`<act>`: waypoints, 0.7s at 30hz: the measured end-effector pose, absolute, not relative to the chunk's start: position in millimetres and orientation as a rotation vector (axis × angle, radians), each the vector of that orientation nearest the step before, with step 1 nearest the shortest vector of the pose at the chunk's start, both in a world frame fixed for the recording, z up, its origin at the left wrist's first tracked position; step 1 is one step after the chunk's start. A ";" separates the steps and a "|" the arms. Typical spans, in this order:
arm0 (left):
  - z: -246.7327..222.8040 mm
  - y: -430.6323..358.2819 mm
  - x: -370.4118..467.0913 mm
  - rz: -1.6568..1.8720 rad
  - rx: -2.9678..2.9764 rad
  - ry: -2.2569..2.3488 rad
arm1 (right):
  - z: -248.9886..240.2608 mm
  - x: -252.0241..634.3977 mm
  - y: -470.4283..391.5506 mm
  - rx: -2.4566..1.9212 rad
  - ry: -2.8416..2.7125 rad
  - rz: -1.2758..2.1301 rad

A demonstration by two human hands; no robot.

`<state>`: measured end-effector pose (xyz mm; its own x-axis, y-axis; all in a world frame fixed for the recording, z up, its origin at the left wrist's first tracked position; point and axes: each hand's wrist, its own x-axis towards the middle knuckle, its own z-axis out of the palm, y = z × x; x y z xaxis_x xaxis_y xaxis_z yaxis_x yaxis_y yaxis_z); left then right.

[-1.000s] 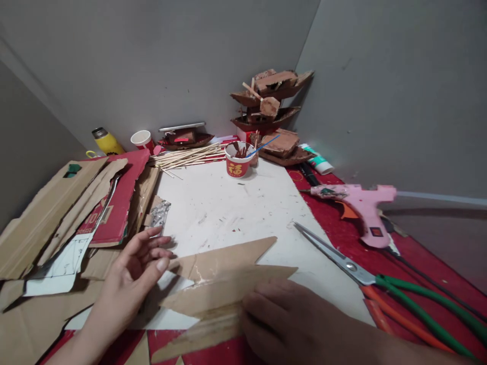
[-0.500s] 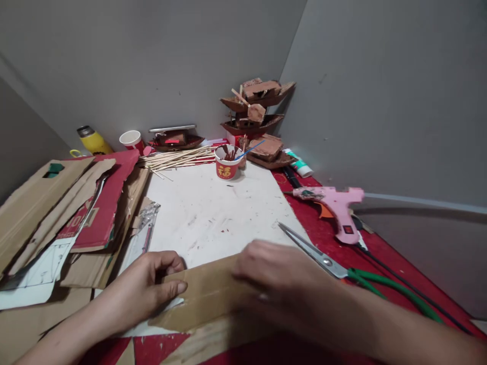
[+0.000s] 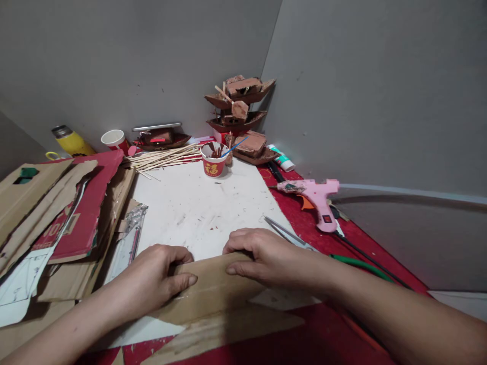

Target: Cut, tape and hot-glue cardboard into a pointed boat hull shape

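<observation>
Taking the white sheet (image 3: pixel 182 215) as the dial, with twelve on the far side, a brown cardboard piece (image 3: pixel 213 289) sits at six o'clock, close to the person. The left hand (image 3: pixel 167 276), at seven, pinches it with the thumb flat on the near face and the fingers bent behind the upper edge. The right hand (image 3: pixel 262 256), at four, pinches the same edge in the same way, its fingers curled over the far side. Below the piece, nearest the person, lies a mottled tan cardboard strip (image 3: pixel 243 329). The scissors (image 3: pixel 289 234) lie at three, just beyond the right hand, their handles partly hidden by the forearm; past them, also at three, is a pink hot glue gun (image 3: pixel 312 194) on the red tabletop (image 3: pixel 304 230). A red paper cup (image 3: pixel 213 168) smeared with brown stands at twelve, a blue stick (image 3: pixel 235 145) leaning in it. Brown model boats (image 3: pixel 239 109) are stacked at one, thin wooden sticks (image 3: pixel 167 158) lie loosely heaped at eleven, a yellow bottle (image 3: pixel 74 143) is at ten, and overlapping cardboard sheets (image 3: pixel 34 197) lie at nine.
</observation>
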<state>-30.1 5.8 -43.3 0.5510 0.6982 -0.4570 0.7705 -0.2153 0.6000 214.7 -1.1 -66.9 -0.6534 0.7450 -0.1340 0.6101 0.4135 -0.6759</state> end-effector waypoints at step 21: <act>-45.0 15.3 -18.1 -0.190 2.139 1.029 | -65.2 211.5 -3.5 -1.216 -2.634 0.846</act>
